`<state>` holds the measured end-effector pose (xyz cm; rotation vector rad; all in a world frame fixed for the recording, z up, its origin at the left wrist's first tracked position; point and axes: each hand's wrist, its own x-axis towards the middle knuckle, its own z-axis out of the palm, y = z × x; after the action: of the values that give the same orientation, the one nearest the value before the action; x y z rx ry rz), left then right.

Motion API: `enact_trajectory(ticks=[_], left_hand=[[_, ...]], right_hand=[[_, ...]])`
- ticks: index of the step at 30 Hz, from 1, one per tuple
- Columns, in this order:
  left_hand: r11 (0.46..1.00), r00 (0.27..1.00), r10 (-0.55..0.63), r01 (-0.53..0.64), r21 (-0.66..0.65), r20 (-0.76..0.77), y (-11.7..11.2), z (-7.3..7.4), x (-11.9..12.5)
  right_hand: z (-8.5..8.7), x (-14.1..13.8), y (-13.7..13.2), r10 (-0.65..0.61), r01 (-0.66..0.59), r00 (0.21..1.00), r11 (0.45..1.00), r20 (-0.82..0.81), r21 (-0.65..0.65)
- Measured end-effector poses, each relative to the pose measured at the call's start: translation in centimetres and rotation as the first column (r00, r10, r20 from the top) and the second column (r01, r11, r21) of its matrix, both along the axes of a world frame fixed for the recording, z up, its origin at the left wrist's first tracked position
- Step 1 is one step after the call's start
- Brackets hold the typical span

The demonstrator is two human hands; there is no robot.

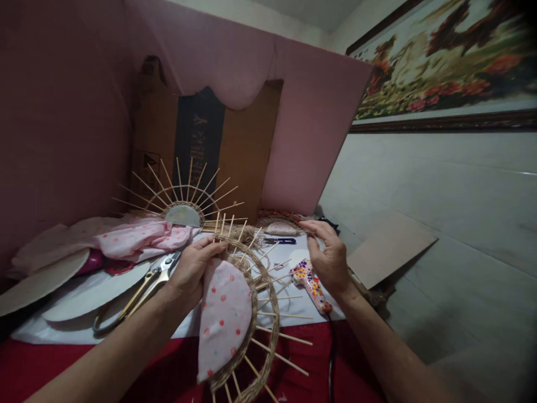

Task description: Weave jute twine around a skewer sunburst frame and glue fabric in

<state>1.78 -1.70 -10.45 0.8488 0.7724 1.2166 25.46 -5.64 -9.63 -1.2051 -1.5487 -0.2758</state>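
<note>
In my left hand (195,266) is the upper end of a half-circle craft piece (226,313), gripped between thumb and fingers. It is covered in pink dotted fabric, edged with braided twine, and thin wooden sticks radiate outward through a second twine arc. My right hand (329,257) hovers to the right of the sticks, its fingers stretched out and thumb apart, with nothing visible in it. Just below it, a flower-patterned glue gun (311,285) lies on the white sheet. Gold-handled scissors (142,288) rest left of my left wrist.
Another stick-and-twine half circle (183,215) stands at the back against a cardboard box (251,151). Pink dotted fabric (140,238) lies left, near white cut boards (94,294). A blue utility knife (285,240) lies mid-table. The black cable (331,358) hangs over the red cloth (168,375).
</note>
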Motion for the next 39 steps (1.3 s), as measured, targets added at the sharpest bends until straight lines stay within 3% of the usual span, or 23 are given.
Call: enact_trajectory(ticks=[6,11,17,27,34,39], left_hand=[[0.999,0.999,-0.019,0.017,0.052,0.035,-0.5,-0.2,0.3],[0.998,0.997,-0.024,0.019,0.059,0.077,-1.1,0.0,0.6],[0.998,0.999,-0.009,0.006,0.063,0.044,-1.4,0.0,0.6],[0.996,0.999,0.046,-0.047,0.082,0.007,-1.1,-0.6,0.6],[0.996,0.999,0.054,-0.053,0.065,-0.006,-1.0,-0.5,0.6],[0.996,0.998,0.067,-0.066,0.06,-0.013,-1.0,-0.7,0.7]], right_hand=[[2.5,-6.6,-0.9,0.164,-0.128,0.933,0.983,0.32,-0.13],[2.3,-9.4,0.4,0.13,-0.041,0.85,0.982,0.51,-0.182],[1.8,-9.8,1.0,0.077,0.006,0.849,0.988,0.523,-0.155],[1.7,-10.1,1.4,0.103,-0.01,0.866,0.982,0.49,-0.189],[1.6,-9.9,1.4,0.099,0.005,0.822,0.984,0.56,-0.18],[1.5,-10.0,1.3,0.054,0.026,0.743,0.994,0.668,-0.11]])
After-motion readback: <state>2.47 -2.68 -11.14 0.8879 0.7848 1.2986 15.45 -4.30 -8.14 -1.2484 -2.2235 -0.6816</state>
